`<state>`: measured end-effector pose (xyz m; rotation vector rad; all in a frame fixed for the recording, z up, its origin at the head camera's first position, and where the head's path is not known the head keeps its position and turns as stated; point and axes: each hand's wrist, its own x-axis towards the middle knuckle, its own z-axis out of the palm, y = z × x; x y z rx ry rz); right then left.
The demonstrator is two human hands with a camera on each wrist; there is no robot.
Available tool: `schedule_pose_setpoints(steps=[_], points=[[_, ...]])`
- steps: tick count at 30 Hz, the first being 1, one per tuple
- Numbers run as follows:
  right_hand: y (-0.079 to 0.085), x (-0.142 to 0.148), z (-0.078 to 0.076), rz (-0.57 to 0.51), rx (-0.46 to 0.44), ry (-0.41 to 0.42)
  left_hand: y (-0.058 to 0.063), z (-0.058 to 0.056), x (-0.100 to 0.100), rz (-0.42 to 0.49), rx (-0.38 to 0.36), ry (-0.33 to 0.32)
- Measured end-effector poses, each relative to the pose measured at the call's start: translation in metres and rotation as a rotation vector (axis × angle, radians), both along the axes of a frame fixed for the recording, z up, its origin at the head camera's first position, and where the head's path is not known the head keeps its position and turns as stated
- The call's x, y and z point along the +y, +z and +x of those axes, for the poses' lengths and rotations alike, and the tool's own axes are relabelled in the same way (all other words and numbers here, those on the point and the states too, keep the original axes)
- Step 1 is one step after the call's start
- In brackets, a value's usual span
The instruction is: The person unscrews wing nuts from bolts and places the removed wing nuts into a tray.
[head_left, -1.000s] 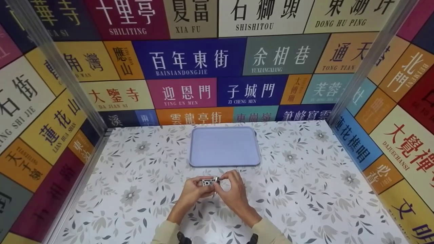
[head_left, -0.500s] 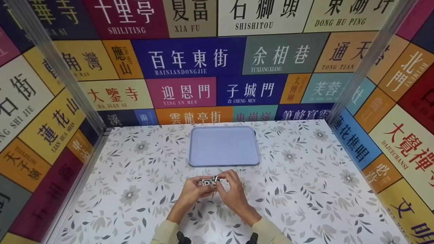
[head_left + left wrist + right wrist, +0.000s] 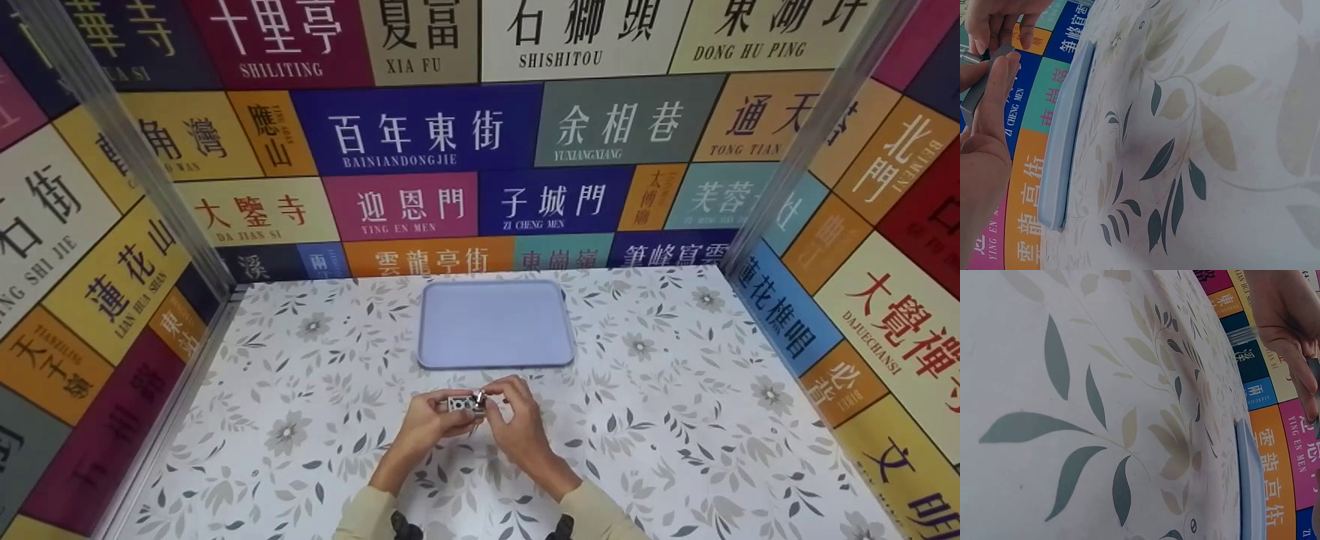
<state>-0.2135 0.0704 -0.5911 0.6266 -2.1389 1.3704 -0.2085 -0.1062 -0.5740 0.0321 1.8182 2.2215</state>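
Note:
Held above the table in the head view is a small grey rectangular piece [image 3: 459, 404] with round dark openings along its face. My left hand [image 3: 421, 421] grips its left end between thumb and fingers. A shiny metal part [image 3: 479, 399] stands at the right end, where my right hand [image 3: 520, 424] pinches with thumb and fingertips. From the left wrist, the grey piece [image 3: 985, 79] shows edge-on, with the right hand [image 3: 996, 25] beyond it. In the right wrist view the left hand [image 3: 1286, 320] appears at upper right, and the piece is mostly cut off.
Behind the hands lies a shallow pale-blue tray [image 3: 495, 326] on the floral-patterned table [image 3: 300, 390]. Walls of coloured sign panels [image 3: 420, 127] enclose the table at the back and both sides, with metal posts [image 3: 817, 112] at the corners.
Both hands stay in nearly the same place. My right thumb has shifted slightly right along the end of the piece, and the shiny metal part has changed its tilt a little.

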Motion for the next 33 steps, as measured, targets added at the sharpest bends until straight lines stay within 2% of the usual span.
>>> schedule_pose_setpoints(steps=[5, 12, 22, 25, 33], points=[[0.0009, 0.0026, 0.0006, -0.013, 0.007, -0.026, 0.0004, -0.0011, 0.0001, 0.005, -0.007, 0.022], [-0.0001, 0.0026, 0.0004, 0.012, 0.07, -0.034, 0.0007, -0.0032, 0.0014, 0.006, -0.01, 0.026], [-0.0021, 0.0009, 0.0005, 0.055, 0.046, -0.092, -0.0005, -0.0012, 0.0022, -0.028, 0.0, 0.025], [-0.0023, 0.0011, 0.001, 0.063, 0.027, -0.092, -0.0004, -0.0008, 0.0028, -0.041, 0.004, 0.028], [-0.0018, 0.0014, 0.0028, 0.08, 0.064, -0.057, -0.0012, 0.0003, 0.0039, 0.004, -0.004, 0.01]])
